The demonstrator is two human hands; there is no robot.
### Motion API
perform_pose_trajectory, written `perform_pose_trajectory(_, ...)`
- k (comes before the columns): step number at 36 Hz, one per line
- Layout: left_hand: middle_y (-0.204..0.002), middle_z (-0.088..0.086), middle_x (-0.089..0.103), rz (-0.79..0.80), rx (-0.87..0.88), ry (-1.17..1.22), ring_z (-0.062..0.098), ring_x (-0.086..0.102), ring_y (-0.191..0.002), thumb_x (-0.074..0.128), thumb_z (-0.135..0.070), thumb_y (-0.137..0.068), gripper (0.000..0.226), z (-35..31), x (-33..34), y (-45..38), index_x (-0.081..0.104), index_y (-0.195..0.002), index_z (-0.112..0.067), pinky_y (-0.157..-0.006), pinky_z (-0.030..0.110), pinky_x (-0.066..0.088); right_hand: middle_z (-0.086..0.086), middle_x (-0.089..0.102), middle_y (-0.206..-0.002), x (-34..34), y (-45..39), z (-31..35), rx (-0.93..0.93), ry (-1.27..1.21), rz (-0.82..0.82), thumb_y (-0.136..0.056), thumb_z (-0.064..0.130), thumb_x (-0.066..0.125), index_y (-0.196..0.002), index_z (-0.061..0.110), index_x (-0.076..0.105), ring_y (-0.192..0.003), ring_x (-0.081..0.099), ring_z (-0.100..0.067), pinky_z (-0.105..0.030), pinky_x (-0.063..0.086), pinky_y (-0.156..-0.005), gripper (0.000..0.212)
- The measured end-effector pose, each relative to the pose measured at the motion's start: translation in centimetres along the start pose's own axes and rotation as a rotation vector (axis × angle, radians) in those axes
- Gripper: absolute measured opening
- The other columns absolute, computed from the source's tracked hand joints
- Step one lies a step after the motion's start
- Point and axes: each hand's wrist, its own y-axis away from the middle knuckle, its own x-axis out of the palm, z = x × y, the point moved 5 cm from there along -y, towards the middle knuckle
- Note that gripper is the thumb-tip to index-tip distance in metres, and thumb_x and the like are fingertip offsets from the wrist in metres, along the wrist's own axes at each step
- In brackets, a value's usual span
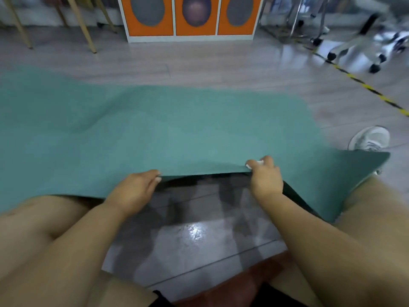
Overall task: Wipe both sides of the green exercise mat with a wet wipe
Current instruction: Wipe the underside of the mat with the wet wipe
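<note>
1. Bare knees and forearms fill the bottom of the view, cut off by the frame on both sides; dark shorts show only as a sliver at the lower edge.
2. Glossy grey floor [194,235] lies between the arms, with a bright glare patch just below the hands.
3. Left hand [135,191] grips the near edge of the green exercise mat [155,134], fingers curled over the top; the thumb is hidden beneath the mat.
4. Right hand [264,176] pinches the same edge further right, its fingers closed tight. A scrap of white, the wet wipe [254,163], peeks out at its fingertips, mostly hidden and hard to make out.
5. Between the two hands the mat's edge is lifted off the floor, with a dark gap under it; beyond the hands the mat spreads away across the floor and runs out of frame on the left.
6. Right of the right hand, the mat's corner drapes over the knee, hiding part of a white shoe [371,138].
7. Far beyond the hands, blurred, stand an orange cabinet [192,29] and a wheeled chair base [354,49].
</note>
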Motion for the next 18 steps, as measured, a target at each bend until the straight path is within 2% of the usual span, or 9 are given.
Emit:
perform_pose_trajectory(2, -0.123, 0.016, 0.062, -0.057, 0.008, 0.017, 0.034, 0.059, -0.111, 0.044, -0.030, -0.099, 0.037, -0.6, -1.0, 0.1, 0.062, -0.121, -0.006, -0.094, 0.035, 0.043, -0.014, 0.037, -0.126, -2.9, -1.4, 0.6, -0.058, 0.038, -0.064, -0.088, 0.001, 0.043, -0.119, 0.022, 0.058, -0.103, 0.041, -0.037, -0.037, 0.044, -0.082, 0.041)
perform_pose_trajectory(4, -0.122, 0.015, 0.063, -0.108, 0.009, 0.018, 0.035, 0.060, -0.110, 0.043, -0.031, -0.099, 0.037, -1.3, -2.0, 0.1, 0.061, -0.122, -0.008, -0.092, 0.035, 0.044, -0.015, 0.039, -0.126, -5.6, -2.2, 1.0, -0.113, 0.067, -0.129, -0.087, 0.001, 0.044, -0.118, 0.021, 0.059, -0.102, 0.041, -0.037, -0.039, 0.044, -0.079, 0.039)
perform_pose_trajectory(6, -0.122, 0.014, 0.063, -0.158, 0.014, 0.039, 0.034, 0.059, -0.110, 0.044, -0.030, -0.099, 0.035, -1.9, -3.0, 0.1, 0.061, -0.122, -0.009, -0.091, 0.034, 0.043, -0.018, 0.042, -0.125, -8.3, -2.7, 1.6, -0.187, 0.100, -0.213, -0.085, -0.002, 0.047, -0.115, 0.017, 0.062, -0.099, 0.042, -0.038, -0.039, 0.042, -0.070, 0.038)
perform_pose_trajectory(8, -0.124, 0.013, 0.062, -0.200, -0.007, 0.077, 0.032, 0.058, -0.113, 0.047, -0.025, -0.098, 0.033, -2.4, -4.0, 0.3, 0.061, -0.123, -0.009, -0.093, 0.033, 0.041, -0.021, 0.046, -0.121, -10.9, -3.1, 2.6, -0.265, 0.137, -0.275, -0.082, -0.006, 0.052, -0.110, 0.013, 0.064, -0.094, 0.043, -0.038, -0.036, 0.034, -0.058, 0.036)
perform_pose_trajectory(12, -0.121, 0.015, 0.064, -0.287, -0.034, 0.157, 0.033, 0.059, -0.112, 0.051, -0.025, -0.095, 0.033, -3.3, -5.9, 0.6, 0.062, -0.122, -0.010, -0.093, 0.038, 0.044, -0.025, 0.052, -0.108, -16.0, -3.3, 4.3, -0.377, 0.179, -0.347, -0.069, -0.012, 0.061, -0.095, 0.011, 0.067, -0.081, 0.046, -0.039, -0.033, 0.029, -0.048, 0.035)
perform_pose_trajectory(18, -0.120, 0.014, 0.065, -0.401, 0.094, 0.232, 0.031, 0.060, -0.111, 0.054, -0.021, -0.095, 0.030, -8.7, -8.7, 0.7, 0.065, -0.118, -0.006, -0.092, 0.030, 0.042, -0.023, 0.055, -0.099, -23.3, -2.7, 2.7, -0.426, 0.190, -0.540, -0.061, -0.017, 0.062, -0.090, 0.012, 0.069, -0.076, 0.049, -0.040, -0.029, 0.028, -0.045, 0.041)
